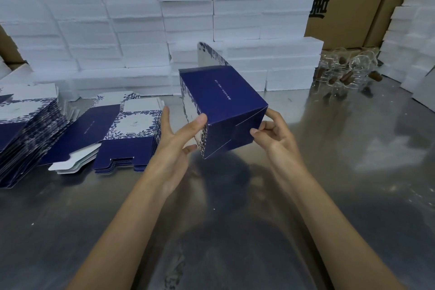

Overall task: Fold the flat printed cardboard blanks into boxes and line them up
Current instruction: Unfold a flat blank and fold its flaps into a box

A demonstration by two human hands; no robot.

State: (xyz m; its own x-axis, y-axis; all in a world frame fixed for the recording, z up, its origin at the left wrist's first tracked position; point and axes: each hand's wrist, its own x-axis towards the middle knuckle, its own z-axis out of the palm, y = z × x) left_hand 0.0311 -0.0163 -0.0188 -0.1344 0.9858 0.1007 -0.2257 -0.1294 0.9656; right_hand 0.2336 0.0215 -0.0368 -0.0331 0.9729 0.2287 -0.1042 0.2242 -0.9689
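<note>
A dark blue box (pixel 221 99) with white floral sides is held tilted above the steel table (pixel 329 172), its bottom turned toward me and a lid flap standing up behind it. My left hand (pixel 175 139) supports its left side, thumb against the near edge, fingers mostly straight. My right hand (pixel 274 132) pinches the bottom flap at the box's right corner. Flat printed blanks (pixel 124 129) lie in a pile to the left, and a taller pile of blanks (pixel 28 129) sits at the far left.
White foam blocks (pixel 141 30) are stacked along the back of the table and at the right edge. Brown cartons (pixel 348 2) stand behind them. Small glass bottles with corks (pixel 348 70) lie at the back right.
</note>
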